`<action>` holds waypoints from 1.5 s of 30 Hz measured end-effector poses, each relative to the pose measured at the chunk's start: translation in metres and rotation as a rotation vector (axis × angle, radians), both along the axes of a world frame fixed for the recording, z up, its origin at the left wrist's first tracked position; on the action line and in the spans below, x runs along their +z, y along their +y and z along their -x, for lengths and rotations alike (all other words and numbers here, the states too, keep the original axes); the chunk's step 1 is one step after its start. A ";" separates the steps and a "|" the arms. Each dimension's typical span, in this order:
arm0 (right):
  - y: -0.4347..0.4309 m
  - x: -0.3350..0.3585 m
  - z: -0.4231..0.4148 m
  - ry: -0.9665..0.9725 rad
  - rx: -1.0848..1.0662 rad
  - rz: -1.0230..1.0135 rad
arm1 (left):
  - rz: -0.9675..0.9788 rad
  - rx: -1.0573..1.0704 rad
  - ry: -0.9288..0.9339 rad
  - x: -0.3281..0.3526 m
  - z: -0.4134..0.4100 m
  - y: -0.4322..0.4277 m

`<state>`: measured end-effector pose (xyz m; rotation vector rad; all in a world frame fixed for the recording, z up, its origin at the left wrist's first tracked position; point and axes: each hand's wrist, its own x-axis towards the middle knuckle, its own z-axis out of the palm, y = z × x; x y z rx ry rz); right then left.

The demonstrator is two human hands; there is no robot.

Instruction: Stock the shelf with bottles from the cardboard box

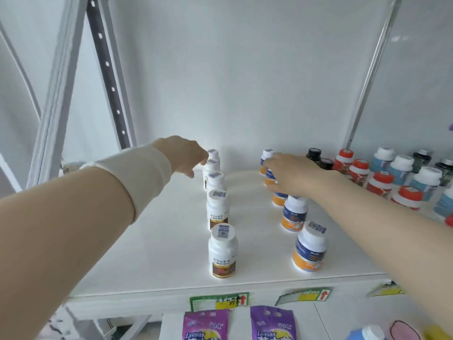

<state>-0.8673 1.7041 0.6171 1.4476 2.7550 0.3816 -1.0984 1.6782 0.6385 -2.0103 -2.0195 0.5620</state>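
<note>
While both your arms reach over the white shelf point(157, 241), your left grip point(186, 157) hangs with fingers curled down. Its fingertips point(204, 160) touch the cap side of the rear brown-label bottle point(212, 165); whether they pinch it, you cannot tell.

Nearer you than that grip runs the rest of the brown-label row point(222, 251): white caps, barcode stickers on top, Chinese print too small to read.

Your right grip point(291, 174) curves fingers and thumb round an orange-and-blue bottle point(269, 174) standing on the shelf. More of that kind point(309, 249) stand nearer you than it, each with a barcode sticker on its cap.

Right of this grip stand red-capped bottles point(380, 182), pale blue bottles point(399, 168) and dark bottles point(313, 154).

Below the grips, the shelf edge carries price tags point(219, 301) with red up-arrows, and the purple bags point(206, 326) beneath read "Lavender".
</note>
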 end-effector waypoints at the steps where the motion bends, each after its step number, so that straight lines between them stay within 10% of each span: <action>1: -0.003 -0.004 0.009 0.038 0.006 0.029 | 0.000 -0.007 -0.069 -0.007 0.006 0.001; 14: -0.022 -0.085 0.048 1.001 0.013 0.793 | -0.191 0.073 -1.457 -0.092 0.015 0.022; 45: -0.015 -0.117 0.051 1.135 -0.017 0.818 | -0.265 0.128 -1.642 -0.124 0.007 0.024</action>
